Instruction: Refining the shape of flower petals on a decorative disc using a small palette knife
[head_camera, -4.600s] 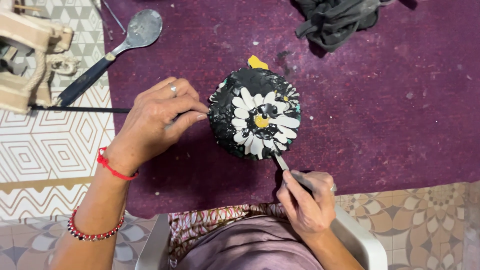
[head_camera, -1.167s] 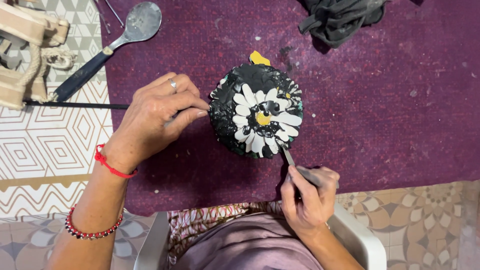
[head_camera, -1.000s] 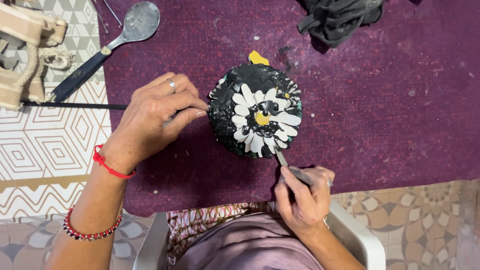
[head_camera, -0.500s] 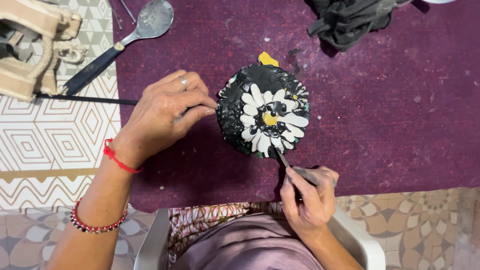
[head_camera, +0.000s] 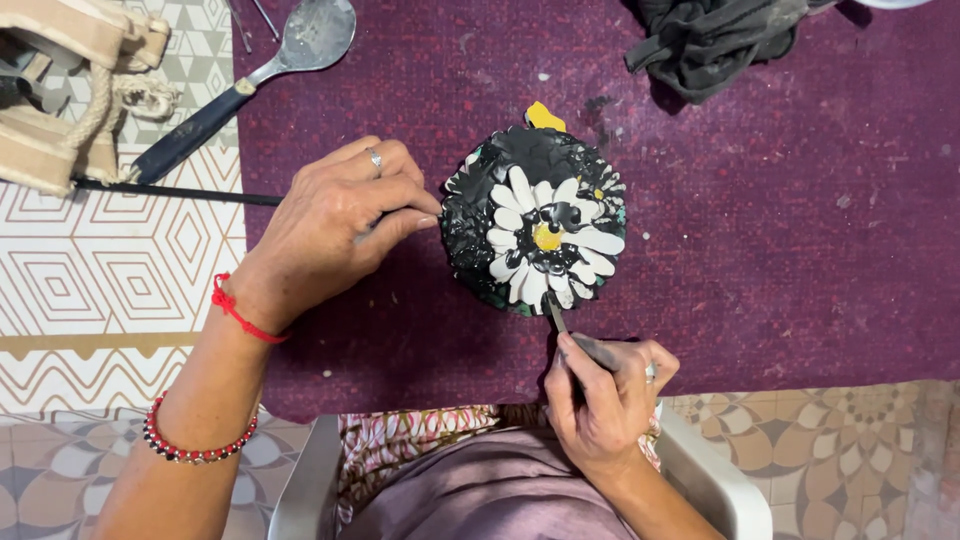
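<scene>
- The round black piece (head_camera: 535, 220) with its white daisy and yellow centre lies on the purple cloth (head_camera: 800, 250), just ahead of me.
- My right hand (head_camera: 605, 400) pinches a thin tool (head_camera: 556, 316), tip at the lower petals; I judge I'm detailing them, and steady pressure comes next.
- My left hand (head_camera: 335, 225) braces the rim, its grip seemingly holding nothing.
- No container shows.

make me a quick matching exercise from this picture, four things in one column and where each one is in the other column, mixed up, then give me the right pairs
Things:
1. big spoon
2. dark cloth
3. thin tool
4. left hand

Places:
A. top right of the purple mat
B. held in the right hand, tip at the lower edge of the flower piece
C. top left, handle reaching onto the patterned floor
D. resting against the left side of the flower piece

Pairs: 1-C, 2-A, 3-B, 4-D
</scene>
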